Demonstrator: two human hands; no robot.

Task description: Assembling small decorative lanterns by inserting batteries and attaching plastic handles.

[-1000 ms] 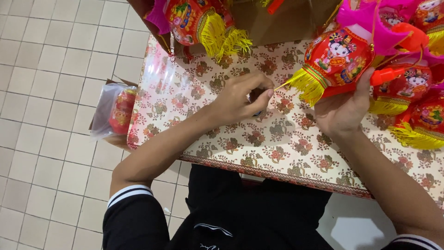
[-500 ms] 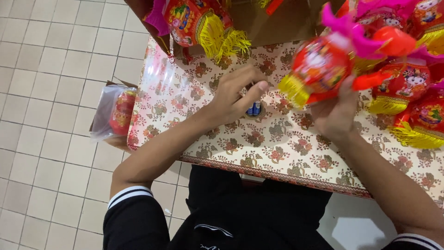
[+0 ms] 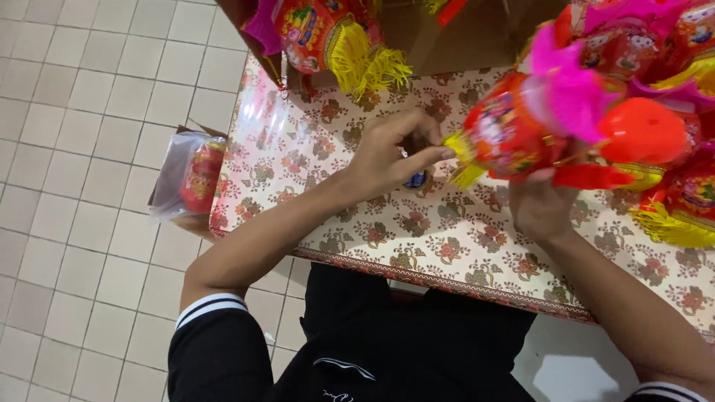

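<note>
My right hand (image 3: 542,207) holds up a red toy lantern (image 3: 514,134) with a pink crest, an orange-red top and a yellow fringe, just above the table. My left hand (image 3: 391,152) reaches to the lantern's yellow fringe end, fingertips pinched at it. A small dark blue object (image 3: 417,179) lies on the table under my left hand. Both forearms rest over the flower-patterned tablecloth (image 3: 313,164).
More red lanterns with yellow fringes are piled at the right (image 3: 685,201) and at the top (image 3: 328,37), by a brown cardboard box (image 3: 447,41). On the tiled floor to the left, another box holds a bagged lantern (image 3: 197,175).
My right hand has lifted the lantern and swung it left and toward me. My left hand has shifted from the table to its fringe end, and the small blue object came into view.
</note>
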